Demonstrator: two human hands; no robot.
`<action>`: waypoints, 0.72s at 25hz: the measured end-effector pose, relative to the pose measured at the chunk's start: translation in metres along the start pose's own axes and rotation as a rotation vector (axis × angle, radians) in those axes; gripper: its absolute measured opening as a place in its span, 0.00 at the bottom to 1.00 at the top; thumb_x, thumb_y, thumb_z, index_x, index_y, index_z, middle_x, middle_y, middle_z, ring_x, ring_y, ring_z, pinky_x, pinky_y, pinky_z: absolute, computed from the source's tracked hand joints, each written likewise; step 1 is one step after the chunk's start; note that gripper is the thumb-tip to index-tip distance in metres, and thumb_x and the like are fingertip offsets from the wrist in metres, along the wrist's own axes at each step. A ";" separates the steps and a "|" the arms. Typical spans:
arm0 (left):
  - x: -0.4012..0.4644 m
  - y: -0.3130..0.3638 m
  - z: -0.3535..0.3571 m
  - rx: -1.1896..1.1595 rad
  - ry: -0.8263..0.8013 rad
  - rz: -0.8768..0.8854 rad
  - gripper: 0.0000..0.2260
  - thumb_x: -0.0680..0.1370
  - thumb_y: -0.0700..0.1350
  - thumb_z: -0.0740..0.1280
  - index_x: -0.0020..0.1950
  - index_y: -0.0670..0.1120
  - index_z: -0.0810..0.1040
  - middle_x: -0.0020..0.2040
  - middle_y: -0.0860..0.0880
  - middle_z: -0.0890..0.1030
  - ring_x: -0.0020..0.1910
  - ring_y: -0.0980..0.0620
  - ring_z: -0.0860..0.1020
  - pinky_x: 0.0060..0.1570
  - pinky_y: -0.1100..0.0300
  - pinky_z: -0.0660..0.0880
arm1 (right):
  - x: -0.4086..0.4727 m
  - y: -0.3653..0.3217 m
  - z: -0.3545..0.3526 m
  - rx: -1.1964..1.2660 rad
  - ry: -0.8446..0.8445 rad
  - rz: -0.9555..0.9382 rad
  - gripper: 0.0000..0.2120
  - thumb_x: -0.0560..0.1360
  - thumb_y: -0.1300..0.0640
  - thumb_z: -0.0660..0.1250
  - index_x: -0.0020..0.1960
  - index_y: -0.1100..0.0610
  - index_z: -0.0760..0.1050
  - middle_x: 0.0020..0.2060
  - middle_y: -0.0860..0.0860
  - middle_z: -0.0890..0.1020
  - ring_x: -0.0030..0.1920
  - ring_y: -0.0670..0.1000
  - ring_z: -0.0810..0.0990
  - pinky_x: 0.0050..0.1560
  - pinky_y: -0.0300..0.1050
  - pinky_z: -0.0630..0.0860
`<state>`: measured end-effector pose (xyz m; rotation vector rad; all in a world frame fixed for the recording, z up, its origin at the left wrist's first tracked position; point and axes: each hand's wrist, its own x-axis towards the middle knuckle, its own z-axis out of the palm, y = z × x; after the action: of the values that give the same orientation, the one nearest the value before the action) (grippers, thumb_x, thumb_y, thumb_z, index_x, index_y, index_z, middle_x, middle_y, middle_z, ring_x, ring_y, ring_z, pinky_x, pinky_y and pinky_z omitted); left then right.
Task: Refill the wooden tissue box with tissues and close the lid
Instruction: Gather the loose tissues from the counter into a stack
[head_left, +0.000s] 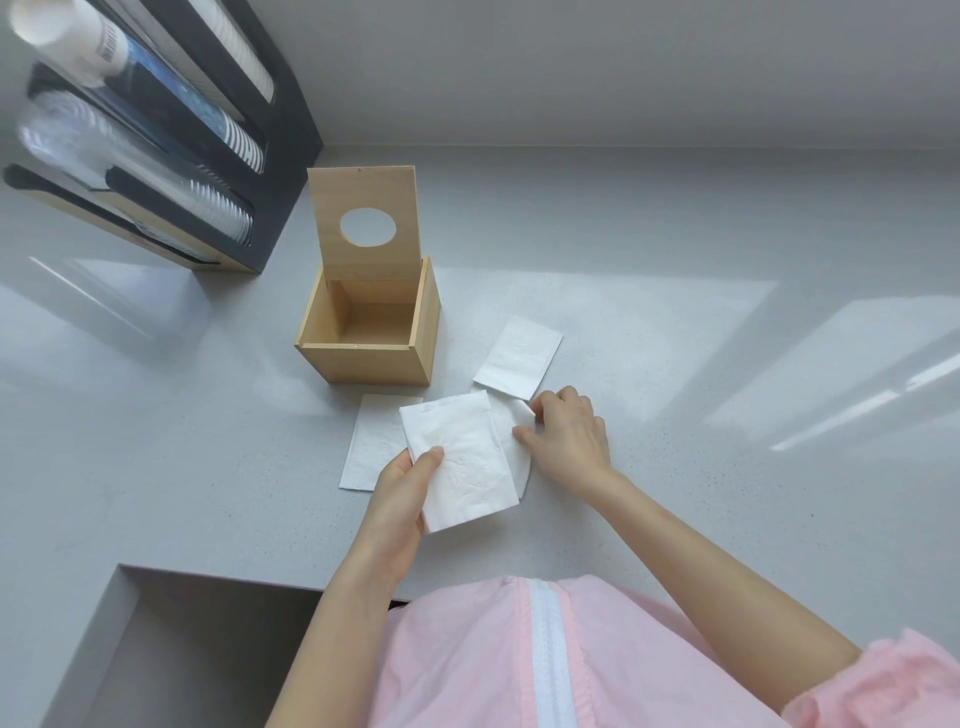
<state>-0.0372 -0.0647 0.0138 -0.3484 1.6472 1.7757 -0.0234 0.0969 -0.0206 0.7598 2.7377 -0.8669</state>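
The wooden tissue box (363, 358) stands on the grey counter with nothing inside. Its lid (363, 202), with a round hole, is raised upright at the back. My left hand (400, 493) holds a folded white tissue (457, 462) just in front of the box, thumb on top. My right hand (566, 436) pinches the edge of a second tissue (514, 447) that lies partly under the held one. Another tissue (371, 441) lies flat to the left, and one more tissue (519, 358) lies right of the box.
A black and wood cup dispenser (171, 156) with stacked cups stands at the back left, a white bottle (72, 36) above it. A recessed opening (171, 649) cuts into the counter's near left edge. The grey wall (623, 67) rises behind the counter.
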 end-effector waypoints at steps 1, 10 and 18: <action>0.000 0.000 0.000 0.001 0.002 0.003 0.09 0.80 0.41 0.57 0.51 0.46 0.77 0.45 0.50 0.82 0.41 0.56 0.81 0.43 0.60 0.77 | -0.001 0.001 -0.001 0.009 -0.004 -0.003 0.10 0.75 0.57 0.61 0.53 0.59 0.73 0.54 0.55 0.74 0.57 0.57 0.71 0.53 0.47 0.67; 0.000 -0.005 0.001 -0.003 -0.005 0.011 0.10 0.80 0.42 0.56 0.51 0.46 0.77 0.46 0.50 0.82 0.43 0.55 0.81 0.44 0.61 0.77 | -0.019 0.026 -0.048 0.576 -0.153 0.054 0.06 0.72 0.64 0.64 0.46 0.55 0.75 0.44 0.52 0.81 0.42 0.52 0.78 0.48 0.49 0.78; 0.004 -0.007 0.007 0.049 -0.074 -0.022 0.13 0.81 0.42 0.56 0.61 0.42 0.76 0.55 0.45 0.82 0.48 0.50 0.81 0.38 0.63 0.79 | -0.035 0.007 -0.107 0.928 -0.445 -0.225 0.12 0.74 0.69 0.65 0.53 0.55 0.76 0.41 0.48 0.84 0.43 0.46 0.83 0.43 0.36 0.79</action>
<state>-0.0341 -0.0566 0.0067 -0.2743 1.6250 1.7089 0.0099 0.1491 0.0738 0.2847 1.9644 -2.1019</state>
